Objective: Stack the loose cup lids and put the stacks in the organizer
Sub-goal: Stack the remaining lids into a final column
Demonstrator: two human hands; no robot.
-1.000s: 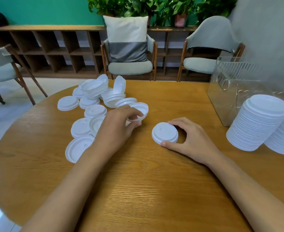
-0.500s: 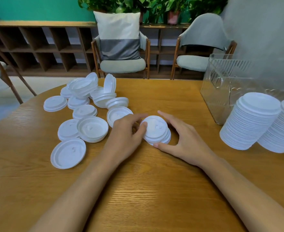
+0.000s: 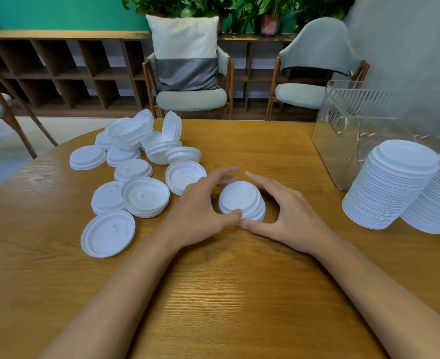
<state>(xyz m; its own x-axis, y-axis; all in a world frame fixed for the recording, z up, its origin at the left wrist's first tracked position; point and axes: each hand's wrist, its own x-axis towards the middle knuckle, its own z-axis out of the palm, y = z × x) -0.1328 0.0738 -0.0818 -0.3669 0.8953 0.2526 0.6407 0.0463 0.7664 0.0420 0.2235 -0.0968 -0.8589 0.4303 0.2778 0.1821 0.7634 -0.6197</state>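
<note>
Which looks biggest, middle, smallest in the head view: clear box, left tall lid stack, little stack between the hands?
Largest: clear box, though partly hidden.
Then: left tall lid stack.
Smallest: little stack.

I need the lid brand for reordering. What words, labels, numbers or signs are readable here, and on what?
No readable text anywhere.
The loose lids carry small raised marks, too blurred to read.
The small stack, tall stacks and clear organizer show no print.
</note>
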